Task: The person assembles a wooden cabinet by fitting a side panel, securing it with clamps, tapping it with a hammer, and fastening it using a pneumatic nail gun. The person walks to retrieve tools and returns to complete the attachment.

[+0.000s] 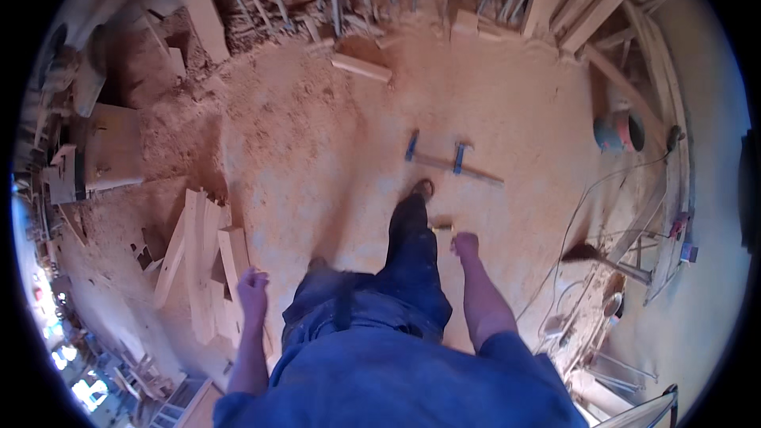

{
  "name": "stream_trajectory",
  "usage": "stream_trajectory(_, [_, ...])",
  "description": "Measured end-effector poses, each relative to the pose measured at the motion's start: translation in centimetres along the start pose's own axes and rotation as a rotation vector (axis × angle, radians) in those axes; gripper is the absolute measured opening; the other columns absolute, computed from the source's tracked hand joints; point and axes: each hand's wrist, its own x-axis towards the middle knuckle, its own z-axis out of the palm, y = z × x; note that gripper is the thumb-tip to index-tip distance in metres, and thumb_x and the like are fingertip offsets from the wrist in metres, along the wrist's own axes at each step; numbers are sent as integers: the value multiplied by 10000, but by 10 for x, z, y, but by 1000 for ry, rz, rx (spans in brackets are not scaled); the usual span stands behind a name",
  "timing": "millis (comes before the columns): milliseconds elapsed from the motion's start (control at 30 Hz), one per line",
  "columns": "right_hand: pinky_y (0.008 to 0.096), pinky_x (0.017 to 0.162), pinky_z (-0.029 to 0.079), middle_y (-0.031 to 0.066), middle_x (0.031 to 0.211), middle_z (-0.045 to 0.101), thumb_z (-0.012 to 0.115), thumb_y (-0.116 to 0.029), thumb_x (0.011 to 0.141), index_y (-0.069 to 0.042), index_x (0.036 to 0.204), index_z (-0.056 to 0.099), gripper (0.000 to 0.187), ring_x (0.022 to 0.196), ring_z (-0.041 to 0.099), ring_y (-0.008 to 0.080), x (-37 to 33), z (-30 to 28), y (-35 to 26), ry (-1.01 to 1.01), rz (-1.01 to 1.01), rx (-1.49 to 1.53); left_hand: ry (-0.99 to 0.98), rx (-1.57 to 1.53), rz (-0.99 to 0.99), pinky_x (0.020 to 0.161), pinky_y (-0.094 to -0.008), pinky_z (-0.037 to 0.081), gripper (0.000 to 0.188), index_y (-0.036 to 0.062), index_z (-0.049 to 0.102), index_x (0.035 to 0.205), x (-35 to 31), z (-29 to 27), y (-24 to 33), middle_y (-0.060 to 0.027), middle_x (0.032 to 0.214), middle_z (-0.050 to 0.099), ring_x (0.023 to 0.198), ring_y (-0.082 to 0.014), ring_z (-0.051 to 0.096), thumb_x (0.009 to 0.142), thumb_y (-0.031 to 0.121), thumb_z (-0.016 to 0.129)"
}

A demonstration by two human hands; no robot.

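Grips in the right hand (466, 244), just right of centre in the frame, apparently a slim yellow tool (443, 228), jutting leftward past the knuckles. Seems to curl the fingers round one end; cannot tell through the blur whether pinching with the tips or wrapping fully. Bends the fingers of the left hand (253, 285) inward at lower left of centre, beside the pale timbers (196, 269); cannot tell how tightly, or whether pinching anything.

Judging by the slender build, ought to handle as light and stiff, hardly fragile, perhaps slightly slippery with dust. Probably best held by the end within the fist, leaving the outer end alone in case of a point or edge.

Shows, just beyond the forward shoe (426, 188), a bar clamp (457, 167) flat on the dusty floor (515, 119). Looks heavier and rigid; would suit a hold on the bar between the blue fittings.

Includes, at lower right, a small round container (612, 307), too small to read inside. Has, at upper right, a greenish bucket (609, 133) tipped with a reddish mouth facing right; cannot make out any contents. Ends, along the top edge, in leaning poles (331, 0)
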Motion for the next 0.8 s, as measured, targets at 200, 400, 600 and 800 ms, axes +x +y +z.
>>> stream_trajectory(200, [373,434,454,121,671,648,619,-96,841,-45,738,643,118,526,629,239,121,2,-49,-300,-293,-503,-584,634,221,935,-427,509,407,-22,611,1257,-53,148,104,-180,1101,690,1065,-332,641,879,118,672])
stream_trajectory(400, [398,407,468,147,669,641,574,-111,866,-3,772,633,155,495,623,253,203,59,-81,-267,226,73,-669,523,47,1102,-442,403,518,-9,536,1335,-40,256,76,-212,1304,586,1264,-393,502,833,16,661])
stream_trajectory(600, [418,456,507,162,764,646,565,-160,933,-27,879,584,144,553,624,292,352,148,-41,-302,381,338,-639,606,-41,1140,-500,341,743,3,341,1480,-27,300,-14,-286,1489,368,1345,-479,376,810,12,663])
stream_trajectory(800, [432,613,498,158,885,531,624,-406,911,-35,1073,455,439,717,526,297,549,194,10,-221,563,713,-491,830,-266,1099,-562,347,765,20,376,1438,3,326,-14,-290,1527,269,1331,-507,373,773,127,740])
